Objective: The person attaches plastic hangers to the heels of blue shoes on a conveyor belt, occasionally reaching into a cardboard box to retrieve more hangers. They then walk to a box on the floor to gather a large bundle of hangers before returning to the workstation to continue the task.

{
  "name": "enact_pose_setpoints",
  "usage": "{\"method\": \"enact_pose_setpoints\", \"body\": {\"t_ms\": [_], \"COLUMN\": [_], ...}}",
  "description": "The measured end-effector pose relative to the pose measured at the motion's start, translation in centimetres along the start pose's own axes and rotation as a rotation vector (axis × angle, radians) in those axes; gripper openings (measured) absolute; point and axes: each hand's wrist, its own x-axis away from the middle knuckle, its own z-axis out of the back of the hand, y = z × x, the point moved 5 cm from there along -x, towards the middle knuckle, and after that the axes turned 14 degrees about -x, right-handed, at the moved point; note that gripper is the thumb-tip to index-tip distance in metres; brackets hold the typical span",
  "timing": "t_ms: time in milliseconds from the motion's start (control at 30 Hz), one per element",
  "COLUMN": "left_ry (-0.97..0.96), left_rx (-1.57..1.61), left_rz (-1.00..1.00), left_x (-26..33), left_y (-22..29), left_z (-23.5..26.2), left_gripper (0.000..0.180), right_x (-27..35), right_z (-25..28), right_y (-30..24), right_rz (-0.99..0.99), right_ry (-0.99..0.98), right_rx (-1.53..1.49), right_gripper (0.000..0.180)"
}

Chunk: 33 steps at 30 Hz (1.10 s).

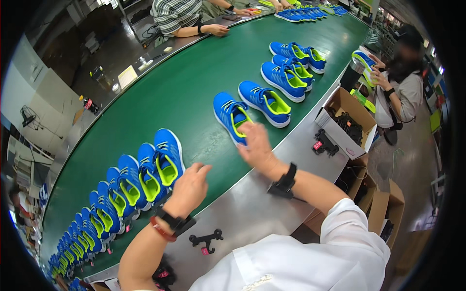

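Blue shoe (pixel 230 114) lengthwise across belt, toe away; right hand (pixel 256 145) touching heel.

One view only was supplied, taken from a head-worn wide fisheye camera, the left of a side-by-side pair. It looked steeply down and forward from above the wearer's chest, with the white sleeve and both forearms entering from the lower edge. The left hand (pixel 188 186) and right hand (pixel 256 145) lay close beneath the lens, over the near edge of the green conveyor belt (pixel 194 82). The belt ran from lower left to upper right, its straight edges bowed by the lens. Far ground reached seated workers at the top and a standing person at right. Dark corners marked the lens rim. No second view was available for overlap.
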Motion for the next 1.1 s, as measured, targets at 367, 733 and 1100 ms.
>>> {"method": "enact_pose_setpoints", "body": {"t_ms": [367,733,1100], "left_ry": [-0.015,0.038,0.229], "left_rx": [0.058,0.007,0.190], "left_rz": [0.031,0.216,0.152], "left_x": [-12.9,-4.5,-1.6], "left_y": [4.4,-2.9,-7.1], "left_z": [-8.1,-6.6,-6.2], "left_gripper": [0.024,0.021,0.023], "right_x": [-1.7,-1.6,11.1], "right_z": [5.0,-7.0,-9.2], "right_y": [12.3,4.4,-13.7], "right_rz": [-0.106,0.064,0.131], "right_ry": [-0.279,-0.336,-0.848], "right_rx": [0.353,0.119,-0.409], "right_gripper": [0.022,0.013,0.028]}}
